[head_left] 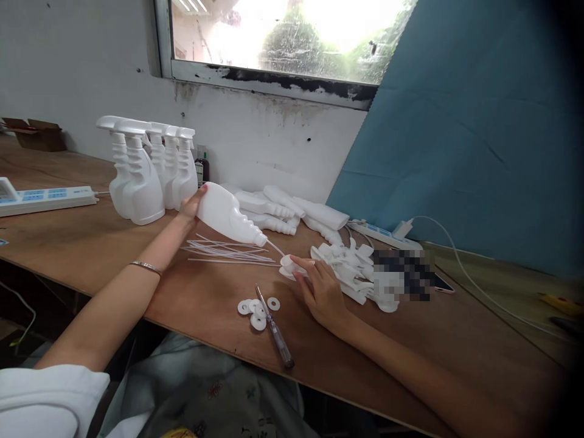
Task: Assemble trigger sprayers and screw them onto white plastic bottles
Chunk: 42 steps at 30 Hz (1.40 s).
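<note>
My left hand point(194, 204) is closed around the base of a white plastic spray bottle point(223, 213), tilted so its neck points down to the right. A thin white tube point(275, 248) runs between the bottle's mouth and a white spray head point(289, 265). That spray head is pinched by the fingers of my right hand point(322, 289) just above the table. Below the bottle lie several thin white tubes point(228, 251). White ring washers point(258, 320) sit near the table's front edge, beside a screwdriver point(276, 334) with a clear handle.
Several assembled spray bottles point(143, 182) stand at the back left. Bottles without heads point(314, 213) lie against the wall, with a pile of white spray heads point(349, 264) in front. Power strips point(50, 199) lie left and right. A phone point(442, 283) rests at the right.
</note>
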Each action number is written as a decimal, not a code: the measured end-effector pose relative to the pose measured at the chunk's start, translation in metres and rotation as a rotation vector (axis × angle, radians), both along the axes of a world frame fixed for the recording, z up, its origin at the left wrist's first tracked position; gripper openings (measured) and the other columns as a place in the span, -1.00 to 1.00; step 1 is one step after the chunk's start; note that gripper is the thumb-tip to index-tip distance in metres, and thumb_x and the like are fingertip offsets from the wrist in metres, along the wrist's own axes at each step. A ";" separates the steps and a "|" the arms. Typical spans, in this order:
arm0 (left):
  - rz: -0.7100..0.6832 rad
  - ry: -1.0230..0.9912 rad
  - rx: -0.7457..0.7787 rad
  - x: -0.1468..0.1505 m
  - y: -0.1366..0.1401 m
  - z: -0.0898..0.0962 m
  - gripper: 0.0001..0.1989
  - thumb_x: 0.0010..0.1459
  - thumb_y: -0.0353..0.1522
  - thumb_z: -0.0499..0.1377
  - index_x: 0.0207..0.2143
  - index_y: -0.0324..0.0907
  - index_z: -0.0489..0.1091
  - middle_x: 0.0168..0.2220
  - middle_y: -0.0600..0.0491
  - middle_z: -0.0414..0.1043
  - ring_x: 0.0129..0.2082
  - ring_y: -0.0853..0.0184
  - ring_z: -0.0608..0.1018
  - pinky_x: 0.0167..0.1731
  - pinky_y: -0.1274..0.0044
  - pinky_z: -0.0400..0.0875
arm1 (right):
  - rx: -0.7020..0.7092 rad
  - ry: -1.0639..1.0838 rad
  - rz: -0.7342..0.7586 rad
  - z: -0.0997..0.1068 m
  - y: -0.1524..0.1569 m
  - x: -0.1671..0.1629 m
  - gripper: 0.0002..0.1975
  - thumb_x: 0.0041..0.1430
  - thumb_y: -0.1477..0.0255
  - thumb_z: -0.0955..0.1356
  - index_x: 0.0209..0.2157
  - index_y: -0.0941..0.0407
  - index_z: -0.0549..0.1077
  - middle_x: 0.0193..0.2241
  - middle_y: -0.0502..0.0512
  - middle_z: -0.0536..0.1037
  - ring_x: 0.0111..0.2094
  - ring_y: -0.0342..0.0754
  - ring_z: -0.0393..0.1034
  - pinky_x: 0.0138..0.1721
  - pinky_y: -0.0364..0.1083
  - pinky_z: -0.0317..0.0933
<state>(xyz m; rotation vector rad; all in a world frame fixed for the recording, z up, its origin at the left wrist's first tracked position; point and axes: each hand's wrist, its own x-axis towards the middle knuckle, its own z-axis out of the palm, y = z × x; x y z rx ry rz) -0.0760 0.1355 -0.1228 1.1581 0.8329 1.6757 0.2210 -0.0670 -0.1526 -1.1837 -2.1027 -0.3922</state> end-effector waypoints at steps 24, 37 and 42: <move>0.048 0.172 0.102 0.047 -0.038 0.004 -0.62 -0.08 -0.04 0.16 -0.47 -0.19 0.38 -0.56 0.11 0.27 -0.56 0.40 0.33 -0.54 0.60 0.20 | -0.126 0.210 0.217 -0.007 0.002 0.007 -0.58 0.20 0.36 0.22 0.08 0.08 0.08 -0.27 0.10 0.48 -0.35 -0.07 0.39 -0.31 -0.06 0.30; 0.126 0.290 0.312 0.045 -0.039 0.007 -0.67 0.03 -0.08 0.09 -0.35 -0.12 0.44 -0.36 0.06 0.33 -0.26 0.29 0.37 -0.23 0.55 0.25 | -0.168 0.158 0.268 -0.006 0.001 0.006 -0.67 0.20 0.37 0.24 0.00 0.06 0.18 -0.27 0.08 0.51 -0.33 -0.08 0.43 -0.32 -0.10 0.31; 0.103 0.264 0.308 0.045 -0.040 0.009 -0.66 0.00 -0.11 0.13 -0.25 -0.11 0.46 -0.27 0.06 0.39 -0.23 0.29 0.39 -0.25 0.55 0.29 | -0.130 0.150 0.244 -0.005 0.001 0.006 -0.69 0.20 0.38 0.23 -0.01 0.07 0.19 -0.29 0.07 0.50 -0.36 -0.10 0.43 -0.33 -0.13 0.31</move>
